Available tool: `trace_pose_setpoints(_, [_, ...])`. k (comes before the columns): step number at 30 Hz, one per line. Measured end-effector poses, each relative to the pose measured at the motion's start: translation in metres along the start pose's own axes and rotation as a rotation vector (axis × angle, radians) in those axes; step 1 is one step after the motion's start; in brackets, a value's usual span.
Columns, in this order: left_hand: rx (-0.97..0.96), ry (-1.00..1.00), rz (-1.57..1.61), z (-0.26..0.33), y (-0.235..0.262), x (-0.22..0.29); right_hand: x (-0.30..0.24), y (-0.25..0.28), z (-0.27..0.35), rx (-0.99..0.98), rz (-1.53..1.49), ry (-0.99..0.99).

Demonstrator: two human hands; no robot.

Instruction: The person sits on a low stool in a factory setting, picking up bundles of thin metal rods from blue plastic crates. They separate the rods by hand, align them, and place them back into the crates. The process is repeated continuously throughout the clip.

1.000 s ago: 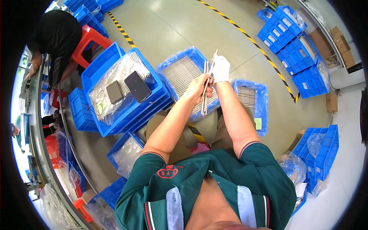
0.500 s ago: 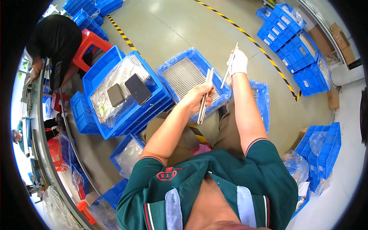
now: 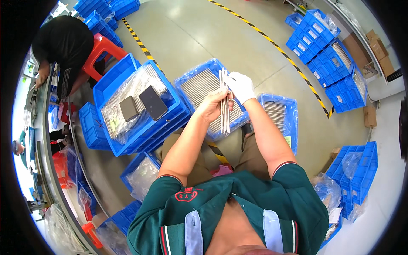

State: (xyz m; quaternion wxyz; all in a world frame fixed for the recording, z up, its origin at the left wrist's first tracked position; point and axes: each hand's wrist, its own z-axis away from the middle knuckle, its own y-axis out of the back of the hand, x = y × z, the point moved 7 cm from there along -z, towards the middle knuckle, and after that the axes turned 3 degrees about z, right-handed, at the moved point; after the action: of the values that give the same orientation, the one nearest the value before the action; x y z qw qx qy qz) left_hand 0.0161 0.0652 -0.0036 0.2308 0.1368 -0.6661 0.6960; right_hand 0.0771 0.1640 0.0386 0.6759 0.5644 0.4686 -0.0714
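My bare left hand (image 3: 214, 104) is closed around a small bundle of thin silvery metal rods (image 3: 225, 120), held nearly upright. At the upper part of the bundle is my right hand (image 3: 241, 87) in a white glove, its fingers bent against the rods and partly hidden. Below both hands lies a blue crate (image 3: 181, 80) lined with clear plastic and filled with rows of similar rods. To its right, by my right forearm, a second lined blue crate (image 3: 293, 123) also holds rods.
At left, stacked blue crates (image 3: 146, 138) carry plastic-covered rods, a black phone-like device (image 3: 153, 103) and a small dark box (image 3: 128, 108). Beyond are a red stool (image 3: 98, 53) and a person in black (image 3: 63, 46) at a bench. More blue crates (image 3: 331, 63) stand along the right wall.
My right hand has moved left and toward me, bringing its single rod from apart to the bundle. The bundle in my left hand has turned more upright.
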Motion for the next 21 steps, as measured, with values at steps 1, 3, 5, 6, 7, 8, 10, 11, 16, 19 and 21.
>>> trace_pose_setpoints(1, [-0.014, -0.004, 0.023, 0.0, -0.004, 0.0, 0.002, -0.002, -0.001, 0.012, -0.086, 0.028])
trace_pose_setpoints(3, [0.036, -0.081, 0.02, 0.001, -0.006, 0.007, 0.003, -0.005, -0.005, 0.029, -0.259, 0.091])
trace_pose_setpoints(5, [0.125, -0.176, -0.005, 0.003, 0.0, 0.018, 0.013, -0.017, -0.002, -0.154, -0.51, -0.131])
trace_pose_setpoints(6, [0.179, -0.216, -0.084, 0.004, 0.006, 0.023, 0.016, -0.025, 0.006, -0.25, -0.63, -0.252])
trace_pose_setpoints(7, [0.227, -0.272, -0.143, 0.003, 0.011, 0.031, 0.016, -0.035, 0.013, -0.368, -0.755, -0.278])
trace_pose_setpoints(8, [0.215, -0.336, -0.186, 0.001, 0.011, 0.038, 0.017, -0.048, 0.02, -0.486, -0.881, -0.306])
trace_pose_setpoints(10, [0.149, -0.334, -0.241, 0.001, -0.001, 0.047, 0.035, -0.073, 0.036, -0.663, -1.092, -0.335])
trace_pose_setpoints(11, [0.181, -0.289, -0.276, 0.004, -0.007, 0.045, 0.047, -0.088, 0.043, -0.741, -1.176, -0.334])
trace_pose_setpoints(16, [0.23, -0.109, -0.446, 0.011, -0.018, 0.022, 0.003, -0.069, 0.086, -1.123, -1.282, -0.338])
trace_pose_setpoints(19, [0.131, -0.075, -0.522, 0.007, -0.028, 0.009, 0.001, -0.064, 0.101, -1.171, -1.379, -0.387])
trace_pose_setpoints(21, [0.17, 0.001, -0.597, 0.003, -0.024, -0.002, 0.022, -0.066, 0.104, -1.266, -1.353, -0.523])
